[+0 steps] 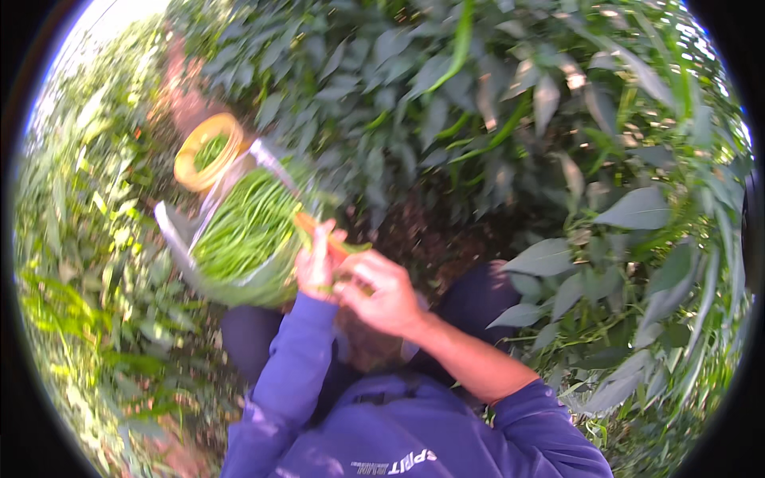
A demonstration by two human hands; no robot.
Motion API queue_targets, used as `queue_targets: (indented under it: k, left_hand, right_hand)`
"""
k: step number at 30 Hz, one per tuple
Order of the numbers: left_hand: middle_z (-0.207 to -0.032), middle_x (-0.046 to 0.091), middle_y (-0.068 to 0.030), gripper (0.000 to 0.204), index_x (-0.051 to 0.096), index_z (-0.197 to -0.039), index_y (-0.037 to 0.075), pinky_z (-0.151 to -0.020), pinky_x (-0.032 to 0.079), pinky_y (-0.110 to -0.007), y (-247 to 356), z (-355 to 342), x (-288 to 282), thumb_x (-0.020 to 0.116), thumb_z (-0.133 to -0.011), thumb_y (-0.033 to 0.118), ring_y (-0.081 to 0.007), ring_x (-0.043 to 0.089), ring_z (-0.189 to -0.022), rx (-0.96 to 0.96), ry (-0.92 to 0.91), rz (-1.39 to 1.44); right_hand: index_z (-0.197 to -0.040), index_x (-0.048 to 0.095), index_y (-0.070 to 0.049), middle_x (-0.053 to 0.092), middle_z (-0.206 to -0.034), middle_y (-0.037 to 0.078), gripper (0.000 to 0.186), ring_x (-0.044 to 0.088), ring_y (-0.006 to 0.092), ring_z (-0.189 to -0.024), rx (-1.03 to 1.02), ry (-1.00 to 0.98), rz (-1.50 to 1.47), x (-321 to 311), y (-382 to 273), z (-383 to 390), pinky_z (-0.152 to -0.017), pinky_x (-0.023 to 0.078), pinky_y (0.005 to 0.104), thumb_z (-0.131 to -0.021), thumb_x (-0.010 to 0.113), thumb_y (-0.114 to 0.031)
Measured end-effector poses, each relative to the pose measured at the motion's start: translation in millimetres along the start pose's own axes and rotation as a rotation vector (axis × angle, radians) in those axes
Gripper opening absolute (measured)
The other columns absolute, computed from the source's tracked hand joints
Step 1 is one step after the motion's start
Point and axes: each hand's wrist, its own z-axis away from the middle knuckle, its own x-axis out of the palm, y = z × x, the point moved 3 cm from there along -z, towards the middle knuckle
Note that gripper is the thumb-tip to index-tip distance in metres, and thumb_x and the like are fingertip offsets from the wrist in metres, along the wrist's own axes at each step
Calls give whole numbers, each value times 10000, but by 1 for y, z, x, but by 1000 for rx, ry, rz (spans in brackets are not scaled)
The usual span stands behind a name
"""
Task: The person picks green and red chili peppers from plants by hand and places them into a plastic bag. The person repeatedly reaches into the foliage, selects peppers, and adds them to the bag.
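My left hand [315,267] and my right hand [382,293] meet in front of my chest, beside the rim of a clear plastic bag [177,235] filled with long green chilli peppers [247,227]. Both hands pinch a small orange and green pepper [331,243] between their fingers; blur hides the exact grip. The left arm wears a purple sleeve, and the right sleeve is pushed up to the elbow.
A yellow bucket [199,155] holding a few green peppers stands on the soil behind the bag. Dense leafy pepper plants [510,119] fill the top and right. Another green row [80,239] runs down the left, with a narrow dirt strip between.
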Motion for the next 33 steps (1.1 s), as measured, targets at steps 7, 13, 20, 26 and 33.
queue_targets:
  k: [7,13,20,26,33]
  left_hand:
    - [-994,680,-45,436,597,-1296,32,-466,351,-216,26,8,-8,524,-1078,403,-45,432,-540,-26,-122,200]
    - [-1052,670,-37,495,549,-1366,17,-472,349,-203,34,11,-11,490,-1087,422,-37,426,-535,-75,-254,276]
    - [-1031,672,-45,486,550,-1348,27,-459,355,-191,33,8,-16,473,-1090,431,-37,444,-527,-101,-317,301]
    - [-963,668,-21,432,552,-1298,57,-451,366,-207,30,3,-20,480,-1087,426,-44,464,-530,-141,-284,206]
    - [-912,634,0,428,578,-1278,71,-495,398,-221,20,4,-16,546,-1061,439,-61,487,-573,-139,-206,172]
  right_hand:
    - [-1085,687,53,677,-1103,94,176,660,132,-937,247,284,-238,-10,33,5,-819,543,270,-945,693,-53]
    - [-1207,666,32,677,-1202,131,409,656,208,-1096,333,83,-213,-9,44,-14,-973,509,354,-898,777,-212]
    - [-1269,635,44,677,-1218,157,535,671,220,-1089,275,-239,-90,-6,32,-31,-957,528,347,-848,813,-235]
    - [-1278,611,80,707,-1179,149,400,694,178,-1010,514,-365,-373,1,43,-26,-789,593,317,-953,704,-134]
    - [-1289,609,85,709,-1177,181,450,694,211,-1050,509,-302,-372,9,69,-15,-832,590,321,-921,731,-145]
